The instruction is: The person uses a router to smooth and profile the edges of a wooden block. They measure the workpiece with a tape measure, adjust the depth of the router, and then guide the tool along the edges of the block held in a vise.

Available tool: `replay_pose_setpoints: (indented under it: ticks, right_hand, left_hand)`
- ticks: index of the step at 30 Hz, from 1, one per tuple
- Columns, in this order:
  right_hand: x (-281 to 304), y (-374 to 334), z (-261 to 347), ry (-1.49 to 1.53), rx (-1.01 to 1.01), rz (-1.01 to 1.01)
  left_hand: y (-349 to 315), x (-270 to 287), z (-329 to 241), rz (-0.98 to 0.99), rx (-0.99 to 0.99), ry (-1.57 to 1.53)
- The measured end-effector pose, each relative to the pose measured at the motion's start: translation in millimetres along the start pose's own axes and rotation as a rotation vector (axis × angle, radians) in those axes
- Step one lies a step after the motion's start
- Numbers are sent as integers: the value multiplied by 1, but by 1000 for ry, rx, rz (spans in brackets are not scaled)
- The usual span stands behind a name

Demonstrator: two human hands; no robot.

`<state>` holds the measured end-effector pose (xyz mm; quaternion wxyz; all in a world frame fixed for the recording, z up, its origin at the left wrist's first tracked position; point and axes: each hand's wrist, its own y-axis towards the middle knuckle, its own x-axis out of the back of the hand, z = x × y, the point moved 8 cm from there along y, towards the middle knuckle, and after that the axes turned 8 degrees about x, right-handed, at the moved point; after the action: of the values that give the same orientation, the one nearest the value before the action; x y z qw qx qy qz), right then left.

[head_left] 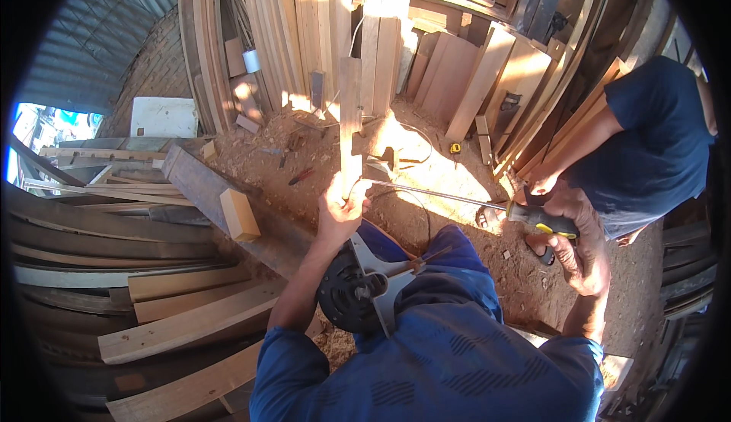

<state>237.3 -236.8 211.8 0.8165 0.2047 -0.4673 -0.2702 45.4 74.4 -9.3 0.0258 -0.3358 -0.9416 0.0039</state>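
Note:
A long screwdriver (449,194) with a black and yellow handle lies level across the space above my knees. My right hand (585,247) is closed round its handle. At the other end of the thin metal shaft, my left hand (341,207) is closed with its fingertips pinching near the tip; the tip itself is hidden. Below my left wrist, a round black machine part with vents, perhaps a motor housing (346,294), rests at my lap. A grey metal bracket (384,300) with arms is against it. A pale wood strip (350,136) stands just beyond my left hand.
A person in a dark shirt (647,132) stands at the right. Boards (304,33) lean along the back. Planks (183,323) lie stacked at the left beside a beam bearing a wood block (240,215). Red-handled pliers (301,176) and a yellow tape measure (455,148) lie on the dirt floor.

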Motion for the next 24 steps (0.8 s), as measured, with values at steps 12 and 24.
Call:
replay_pose_setpoints:
  ticks: [12,24]
  right_hand:
    - [-6,2,3,81,44,157]
    - [-8,-22,-34,477,-474,132]
  left_hand:
    - [1,1,3,0,12,28]
    - [-2,1,-7,-21,12,110]
